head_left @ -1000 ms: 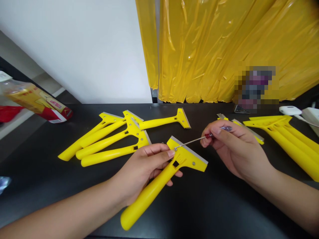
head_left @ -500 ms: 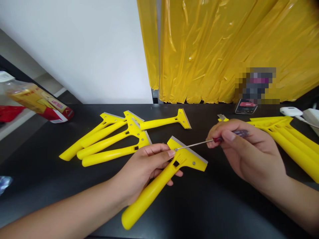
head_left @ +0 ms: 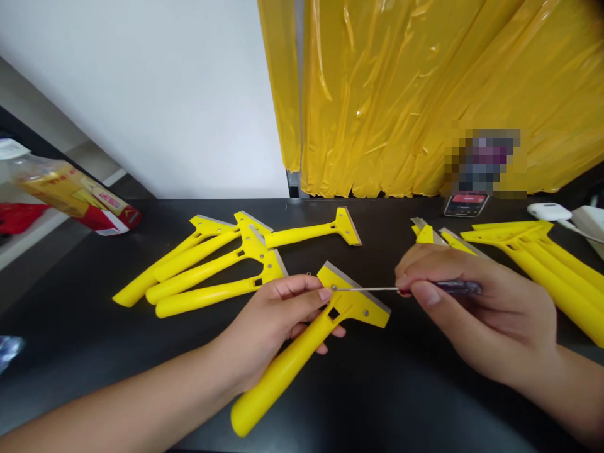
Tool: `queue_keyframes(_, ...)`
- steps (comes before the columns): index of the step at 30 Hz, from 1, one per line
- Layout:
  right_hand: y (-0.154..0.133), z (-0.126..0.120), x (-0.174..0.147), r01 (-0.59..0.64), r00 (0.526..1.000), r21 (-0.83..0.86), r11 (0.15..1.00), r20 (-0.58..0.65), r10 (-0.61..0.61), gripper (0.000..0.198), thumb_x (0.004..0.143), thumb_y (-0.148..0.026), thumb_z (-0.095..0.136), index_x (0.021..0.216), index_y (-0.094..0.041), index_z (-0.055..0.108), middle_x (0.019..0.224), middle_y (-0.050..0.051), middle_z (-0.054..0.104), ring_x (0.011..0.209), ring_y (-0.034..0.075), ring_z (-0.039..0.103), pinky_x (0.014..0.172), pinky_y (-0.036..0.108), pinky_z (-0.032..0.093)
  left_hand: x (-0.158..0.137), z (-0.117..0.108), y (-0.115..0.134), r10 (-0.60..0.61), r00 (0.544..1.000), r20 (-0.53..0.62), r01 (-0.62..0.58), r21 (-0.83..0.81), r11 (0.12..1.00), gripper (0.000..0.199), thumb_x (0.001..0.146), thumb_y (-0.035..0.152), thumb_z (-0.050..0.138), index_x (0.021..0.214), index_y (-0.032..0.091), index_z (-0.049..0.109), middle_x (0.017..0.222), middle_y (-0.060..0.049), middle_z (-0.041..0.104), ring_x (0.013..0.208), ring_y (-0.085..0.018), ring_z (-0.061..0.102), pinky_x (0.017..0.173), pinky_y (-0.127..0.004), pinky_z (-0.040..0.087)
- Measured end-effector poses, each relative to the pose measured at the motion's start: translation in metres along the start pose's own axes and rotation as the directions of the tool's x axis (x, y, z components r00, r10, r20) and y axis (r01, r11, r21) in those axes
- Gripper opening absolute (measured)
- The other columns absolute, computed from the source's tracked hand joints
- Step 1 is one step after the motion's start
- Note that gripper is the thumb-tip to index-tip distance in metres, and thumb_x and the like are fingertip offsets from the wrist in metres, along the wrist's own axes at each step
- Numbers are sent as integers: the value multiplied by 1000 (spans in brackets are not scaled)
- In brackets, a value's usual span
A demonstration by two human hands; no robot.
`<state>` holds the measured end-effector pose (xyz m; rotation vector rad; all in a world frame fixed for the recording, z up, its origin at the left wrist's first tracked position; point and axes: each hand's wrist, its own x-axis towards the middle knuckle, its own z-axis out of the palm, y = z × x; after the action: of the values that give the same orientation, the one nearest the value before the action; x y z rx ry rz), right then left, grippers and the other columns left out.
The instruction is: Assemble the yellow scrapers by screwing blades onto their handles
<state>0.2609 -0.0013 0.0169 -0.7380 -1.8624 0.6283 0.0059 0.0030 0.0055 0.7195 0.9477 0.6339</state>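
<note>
A yellow scraper [head_left: 292,362] with a metal blade along its head is held by my left hand [head_left: 283,314], thumb on top near one screw and fingers beneath. Its handle slants down to the lower left. My right hand [head_left: 476,308] is closed around the dark handle of a screwdriver [head_left: 368,289]. The thin shaft points left, and its tip is at the upper screw [head_left: 334,287] in the scraper's head. A second screw [head_left: 366,313] sits nearer the other end of the head.
Several yellow scrapers [head_left: 202,277] lie behind my left hand, and another scraper [head_left: 306,233] lies beyond. More yellow parts [head_left: 542,251] are at the right. A phone [head_left: 466,204] leans by the yellow sheeting [head_left: 377,94]; a bottle [head_left: 80,192] stands at the left.
My right hand has shifted slightly right and down, so the screwdriver lies flatter, its tip still at the same screw. My left hand and the scraper have barely moved.
</note>
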Motion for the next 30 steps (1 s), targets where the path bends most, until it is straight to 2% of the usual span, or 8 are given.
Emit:
queue_keyframes(4, -6, -2, 0, 25, 997, -36, 999, 70, -23, 24, 89, 0, 67, 108, -15, 72, 88, 6, 71, 82, 19, 68, 70, 37, 54, -1, 1, -2, 1, 1000, -7, -1, 38, 999, 20, 94, 35, 79, 103, 17, 75, 96, -8, 80, 81, -21, 80, 61, -23, 62)
queue_keyframes(10, -10, -1, -1, 49, 998, -77, 996, 38, -46, 24, 90, 1, 66, 108, -14, 70, 92, 7, 72, 85, 19, 68, 73, 36, 56, -2, 1, -4, 22, 1000, 18, -23, 58, 998, 21, 95, 36, 77, 104, 17, 75, 97, -8, 79, 82, -20, 79, 62, -23, 61)
queue_keyframes(14, -19, 0, 3, 126, 984, -177, 976, 146, -101, 18, 92, -1, 65, 105, -14, 67, 87, 5, 71, 79, 16, 65, 69, 33, 55, -3, 2, -4, 30, 999, 16, -32, 93, 995, 21, 94, 37, 77, 102, 18, 75, 100, -7, 79, 81, -18, 77, 62, -22, 59)
queue_keyframes(18, -33, 1, 7, 307, 928, -314, 899, 307, -210, 23, 94, 1, 60, 112, -12, 63, 85, 6, 70, 72, 16, 59, 64, 33, 52, -4, 4, -6, 46, 999, 9, -47, 176, 983, 23, 92, 39, 79, 94, 17, 75, 89, -4, 76, 78, -17, 74, 64, -22, 58)
queue_keyframes(23, -49, 4, 6, 454, 883, -525, 720, 375, -283, 16, 97, -5, 61, 106, -19, 63, 66, 0, 65, 58, 18, 54, 54, 35, 44, -3, 7, -8, 44, 999, 22, -48, 216, 975, 23, 94, 40, 76, 91, 18, 75, 82, -1, 74, 71, -14, 69, 64, -23, 57)
queue_keyframes(26, -55, 6, 3, 402, 903, -544, 737, 369, -220, 13, 98, -10, 56, 105, -18, 64, 72, 3, 68, 63, 21, 62, 56, 38, 47, -2, 8, -8, 54, 998, 28, -59, 234, 971, 23, 94, 40, 75, 90, 18, 74, 80, 0, 73, 67, -13, 67, 62, -22, 56)
queue_keyframes(28, -57, 7, 3, 295, 926, -465, 835, 355, -130, 18, 99, -8, 51, 106, -18, 65, 78, 4, 72, 67, 20, 66, 59, 36, 51, -2, 8, -8, 53, 998, 24, -57, 241, 969, 23, 94, 40, 76, 89, 18, 74, 79, 0, 73, 66, -12, 65, 62, -21, 55)
queue_keyframes(30, -57, 4, 3, 99, 950, -323, 941, 313, 7, 15, 101, -11, 54, 103, -21, 65, 78, -1, 72, 64, 14, 67, 59, 27, 54, -2, 8, -6, 55, 998, 30, -61, 242, 968, 22, 94, 39, 76, 90, 18, 74, 79, 0, 73, 66, -12, 66, 63, -21, 55)
